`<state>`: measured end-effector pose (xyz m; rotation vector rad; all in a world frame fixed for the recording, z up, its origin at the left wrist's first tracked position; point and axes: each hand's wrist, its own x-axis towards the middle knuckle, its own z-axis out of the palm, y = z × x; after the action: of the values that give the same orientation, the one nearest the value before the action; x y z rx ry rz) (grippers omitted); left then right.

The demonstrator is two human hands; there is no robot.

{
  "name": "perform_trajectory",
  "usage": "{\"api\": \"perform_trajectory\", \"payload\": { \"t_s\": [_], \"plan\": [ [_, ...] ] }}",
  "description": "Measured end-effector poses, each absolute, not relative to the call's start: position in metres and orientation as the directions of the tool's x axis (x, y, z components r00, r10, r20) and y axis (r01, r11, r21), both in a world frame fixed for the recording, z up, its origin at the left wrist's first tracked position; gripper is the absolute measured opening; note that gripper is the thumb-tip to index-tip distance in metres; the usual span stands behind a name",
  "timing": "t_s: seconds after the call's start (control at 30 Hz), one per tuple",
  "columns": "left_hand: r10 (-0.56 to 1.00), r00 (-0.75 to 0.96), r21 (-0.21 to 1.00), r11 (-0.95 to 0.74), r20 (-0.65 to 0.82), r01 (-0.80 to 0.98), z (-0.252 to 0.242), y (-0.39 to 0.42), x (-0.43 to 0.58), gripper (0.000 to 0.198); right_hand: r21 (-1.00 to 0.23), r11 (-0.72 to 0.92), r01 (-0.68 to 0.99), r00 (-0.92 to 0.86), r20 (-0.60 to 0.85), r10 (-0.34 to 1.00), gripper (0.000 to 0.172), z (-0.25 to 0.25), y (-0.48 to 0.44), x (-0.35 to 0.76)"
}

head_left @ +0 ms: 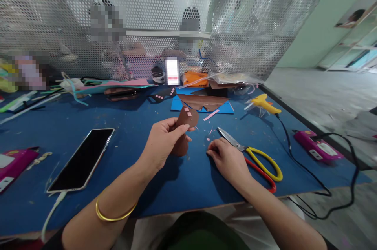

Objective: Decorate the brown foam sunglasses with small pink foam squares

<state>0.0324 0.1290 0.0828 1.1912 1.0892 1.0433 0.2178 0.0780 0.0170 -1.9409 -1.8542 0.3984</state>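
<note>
Two pink squares (189, 114) on brown piece (193, 119). Left hand (163, 140) pinches brown piece between thumb and fingers, up above blue tabletop (123, 140). Right hand (228, 157) low, near tabletop's front edge, fingers bent in; cannot tell if it grips anything. Small pink bit (208, 139) lies just beside right hand. Scissors (242, 147) lie next to right hand, one loop yellow, one red. Brown sheet (206, 101) lies on blue sheet (176, 104), farther back. Yellow glue gun (266, 104) at right. Phone (84, 159) lies at left, white cord (54, 208) plugged in.
</note>
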Motion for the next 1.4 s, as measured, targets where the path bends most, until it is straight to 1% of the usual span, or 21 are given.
{"api": "perform_trajectory", "payload": {
  "t_s": [0.27,0.43,0.6,0.73,0.8,0.9,1.0,1.07,1.13,1.23,1.3,1.4],
  "plan": [
    [0.978,0.180,0.993,0.114,-0.107,-0.034,0.083,0.128,0.034,0.013,-0.560,0.019,0.828,0.072,0.140,0.988,0.007,0.012,0.073,0.218],
    [0.976,0.181,0.992,0.127,-0.121,-0.020,0.083,0.128,0.035,0.013,-0.670,0.030,0.741,0.104,0.158,0.982,0.005,0.008,0.071,0.220],
    [0.972,0.198,0.992,0.130,-0.129,0.007,0.085,0.127,0.035,0.013,-0.803,0.076,0.591,0.127,0.185,0.975,0.008,0.015,0.070,0.220],
    [0.970,0.204,0.991,0.133,-0.132,0.009,0.085,0.126,0.034,0.015,-0.943,0.137,0.302,0.162,0.192,0.968,0.010,0.037,0.073,0.212],
    [0.969,0.209,0.991,0.137,-0.133,-0.004,0.085,0.125,0.034,0.017,-0.961,0.161,0.224,0.141,0.195,0.971,0.012,0.050,0.076,0.205],
    [0.968,0.216,0.990,0.135,-0.126,-0.029,0.086,0.124,0.034,0.018,-0.959,0.208,0.193,0.093,0.229,0.969,0.012,0.064,0.083,0.195],
    [0.971,0.209,0.990,0.133,-0.120,-0.050,0.087,0.123,0.035,0.021,-0.947,0.236,0.217,0.076,0.257,0.963,0.011,0.069,0.090,0.191],
    [0.972,0.197,0.988,0.146,-0.132,-0.058,0.087,0.123,0.035,0.024,-0.922,0.249,0.296,0.095,0.288,0.953,0.011,0.068,0.092,0.190],
    [0.972,0.188,0.985,0.157,-0.141,-0.070,0.086,0.123,0.035,0.028,-0.870,0.258,0.420,0.125,0.337,0.933,0.012,0.067,0.091,0.190],
    [0.976,0.174,0.985,0.150,-0.133,-0.087,0.084,0.123,0.035,0.031,-0.760,0.250,0.600,0.152,0.415,0.897,0.013,0.067,0.087,0.189],
    [0.976,0.168,0.984,0.153,-0.136,-0.091,0.083,0.123,0.035,0.031,-0.703,0.238,0.670,0.152,0.444,0.883,0.012,0.068,0.086,0.188],
    [0.974,0.174,0.983,0.161,-0.145,-0.082,0.083,0.123,0.035,0.030,-0.666,0.228,0.711,0.142,0.453,0.880,0.011,0.068,0.085,0.186]
  ]
}}
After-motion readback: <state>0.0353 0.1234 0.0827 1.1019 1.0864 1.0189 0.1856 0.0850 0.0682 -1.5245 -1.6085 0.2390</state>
